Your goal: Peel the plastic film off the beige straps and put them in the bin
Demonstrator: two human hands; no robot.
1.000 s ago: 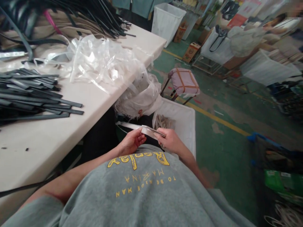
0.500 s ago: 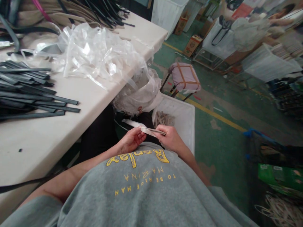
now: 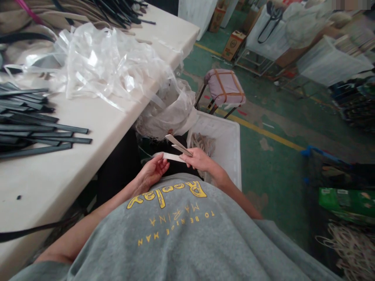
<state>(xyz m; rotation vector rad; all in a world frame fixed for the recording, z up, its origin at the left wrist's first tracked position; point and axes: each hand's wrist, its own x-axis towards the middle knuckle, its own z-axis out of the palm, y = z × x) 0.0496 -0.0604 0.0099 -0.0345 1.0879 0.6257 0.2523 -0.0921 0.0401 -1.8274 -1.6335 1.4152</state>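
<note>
Above my lap, my left hand (image 3: 152,171) is closed, with thumb and fingertips pinching one end of a flat white strip (image 3: 173,157). The strip runs across to my right hand (image 3: 199,159), where its other end goes under the fingers. Also gripped by my right hand are narrow beige strips (image 3: 175,141), whose free ends stick out up and to the left, apart from each other. Just beyond my right hand stands a white plastic bin (image 3: 228,134) with a bundle of similar beige strips (image 3: 205,143) inside.
On the white table (image 3: 96,117) to the left lie dark strips (image 3: 38,132) and a heap of clear plastic film (image 3: 111,66) overhanging the edge. A padded stool (image 3: 225,86) stands past the bin. At right are a green package (image 3: 347,203) and tangled pale cord (image 3: 350,249).
My hands have moved apart slightly. The beige strips, earlier lying along the white strip between both hands, now stick out from my right hand at an angle, and the white strip is stretched between the hands.
</note>
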